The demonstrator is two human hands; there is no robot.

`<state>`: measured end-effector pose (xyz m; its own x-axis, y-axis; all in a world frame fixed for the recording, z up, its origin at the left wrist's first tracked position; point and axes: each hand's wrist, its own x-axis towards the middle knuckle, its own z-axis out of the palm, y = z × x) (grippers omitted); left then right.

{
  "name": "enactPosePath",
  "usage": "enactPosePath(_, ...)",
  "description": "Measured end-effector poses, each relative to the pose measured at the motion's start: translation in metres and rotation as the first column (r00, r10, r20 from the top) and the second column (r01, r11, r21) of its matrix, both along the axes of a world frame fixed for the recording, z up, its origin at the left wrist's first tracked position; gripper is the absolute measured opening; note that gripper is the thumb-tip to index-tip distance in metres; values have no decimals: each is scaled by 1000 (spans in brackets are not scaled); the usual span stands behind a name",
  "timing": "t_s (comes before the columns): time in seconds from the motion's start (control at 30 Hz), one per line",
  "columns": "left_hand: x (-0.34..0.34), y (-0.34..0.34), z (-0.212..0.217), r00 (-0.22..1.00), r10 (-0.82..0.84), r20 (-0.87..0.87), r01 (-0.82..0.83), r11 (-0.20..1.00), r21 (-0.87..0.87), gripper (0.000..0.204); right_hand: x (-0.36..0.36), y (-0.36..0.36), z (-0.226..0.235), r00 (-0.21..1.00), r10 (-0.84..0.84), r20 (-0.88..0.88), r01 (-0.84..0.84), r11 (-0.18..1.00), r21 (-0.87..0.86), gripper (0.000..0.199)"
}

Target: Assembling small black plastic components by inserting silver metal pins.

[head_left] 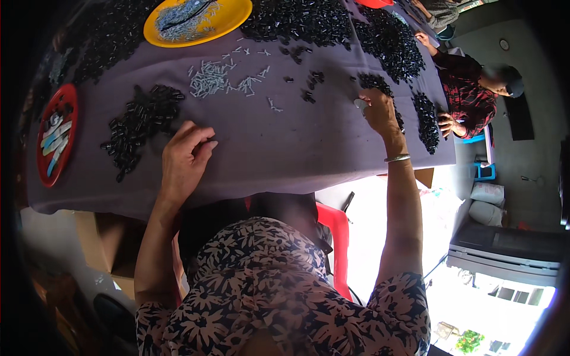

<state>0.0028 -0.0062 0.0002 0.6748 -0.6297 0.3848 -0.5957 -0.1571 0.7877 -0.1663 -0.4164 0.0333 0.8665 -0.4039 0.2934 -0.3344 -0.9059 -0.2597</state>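
Note:
My left hand [185,159] is above the near part of the cloth, its fingers curled together. What they hold, if anything, is hidden. Beside it on the left lies a heap of small black tube-shaped pieces [142,118]. Farther right, my right hand [380,113] is closed on a small pale rounded piece [360,104], too small to name. A small pile of the same black parts [373,80] reaches out from behind that hand. Beyond and between my hands lie thin silvery pins [209,79], with a few black bits [309,95] to their right.
The table has a grey-purple cloth [267,160]. At the left stands a red tray [72,98] with pale strips; a yellow plate [237,22] of pins is at the back. Large black heaps [297,21] cover the far side. A co-worker [475,89] sits at the right.

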Motion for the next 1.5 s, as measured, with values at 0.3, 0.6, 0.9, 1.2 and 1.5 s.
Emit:
enactPosePath(0.3, -11, 10, 1, 960, 84, -268, -149, 961, -232, 8, 11, 31, 1, 998, 60, 29, -61, 998, 35, 20)
enactPosePath(0.6, -6, 6, -2, 946, 39, -322, -125, 960, -250, 45, 50, -13, 1, 989, -143, 30, 144, 989, -22, 27)
enactPosePath(0.9, -5, 8, -6, 956, 32, -292, -100, 971, -219, 49, 62, 32, -4, 995, 42, 92, -47, 998, 50, 19)
enactPosePath(1.2, -5, 5, -6, 959, 43, -280, -113, 965, -238, 50, 72, 58, 0, 980, 171, 104, -173, 985, 9, 19)
enactPosePath(1.5, -4, 7, -10, 952, 33, -304, -99, 974, -202, 48, 80, 67, 17, 966, 15, -257, -63, 982, -180, 20)
